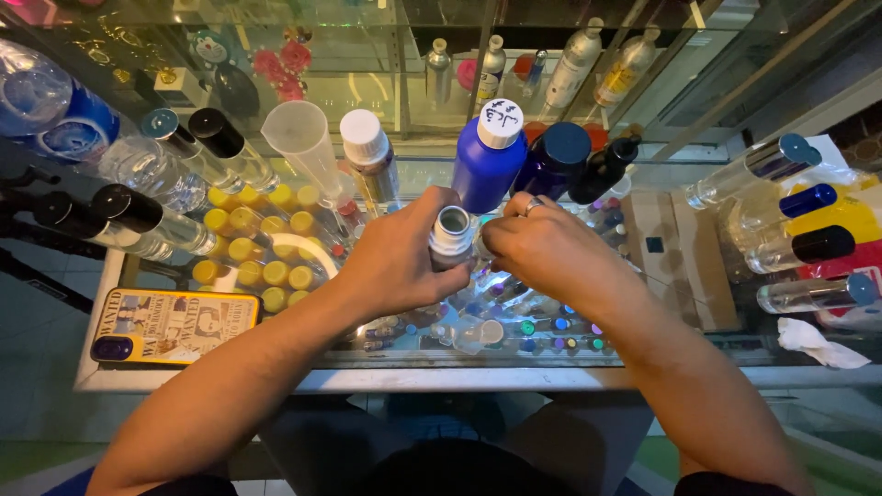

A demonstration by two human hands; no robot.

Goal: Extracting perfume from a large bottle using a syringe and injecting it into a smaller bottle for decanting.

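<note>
A cobalt blue bottle (485, 163) with a white cap, yellow-capped vials (250, 248), black-capped clear bottles (138, 220), and a yellow illustrated phone case (175, 325).

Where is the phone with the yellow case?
In the head view, the phone lies flat at the near left corner of the glass counter, left of the left hand and just below the yellow-capped bottles.

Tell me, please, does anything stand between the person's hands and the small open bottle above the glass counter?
Nothing visible does. The left hand already wraps the small open bottle in its grip, mouth up, and the right hand touches its side. The blue bottle and dark blue bottle stand behind, farther from the person.
</note>
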